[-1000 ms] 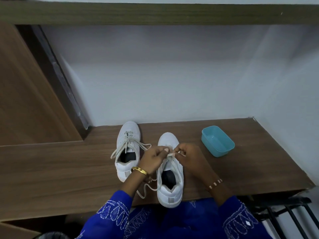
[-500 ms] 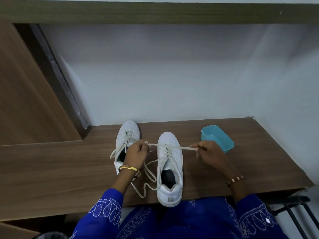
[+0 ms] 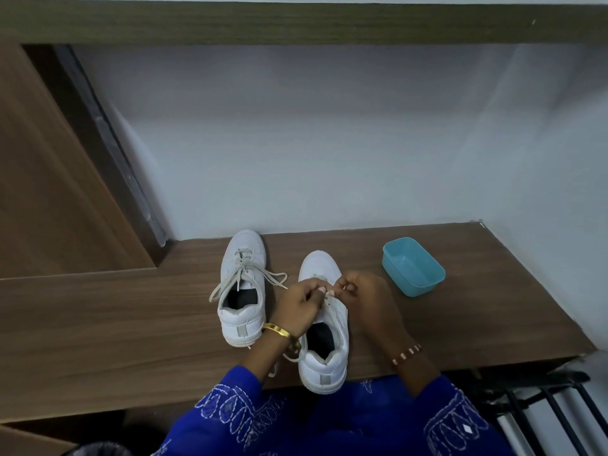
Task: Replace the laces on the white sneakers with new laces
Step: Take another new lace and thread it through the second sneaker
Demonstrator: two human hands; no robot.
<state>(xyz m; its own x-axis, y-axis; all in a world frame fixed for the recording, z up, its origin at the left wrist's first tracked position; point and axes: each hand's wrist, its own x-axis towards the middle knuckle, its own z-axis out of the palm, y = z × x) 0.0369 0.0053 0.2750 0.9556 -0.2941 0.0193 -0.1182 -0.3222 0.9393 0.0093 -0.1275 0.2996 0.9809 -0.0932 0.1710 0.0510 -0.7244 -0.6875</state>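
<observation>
Sneakers sit side by side on the wooden tabletop [image 3: 131,317], toes toward the wall. The left sneaker [image 3: 242,287] stands alone with its lace [image 3: 245,273] threaded through the eyelets and its loose ends trailing off either side, not tied in a bow; whether that lace is old or new cannot be told from its colour.

Just beside it, the left hand [image 3: 297,307] curls over the tongue area of the right sneaker [image 3: 324,327], its fingertips pinching a strand of that shoe's lace [image 3: 329,302]. Meeting it over the upper eyelets, the right hand [image 3: 365,297] also pinches the lace between thumb and fingers, so both grips are clenched on the same cord. A slack loop of that lace hangs down by the left wrist, near the heel.

Further right, well apart from the shoes, a blue plastic tub [image 3: 413,266] rests near the tabletop's edge; nothing shows inside it.

As a judgement, the work is mid-way on this shoe: the hands are working at the crossings near the top, and no spare laces are visible. The remaining eyelets, the tying, and possibly the other sneaker appear left to do.
</observation>
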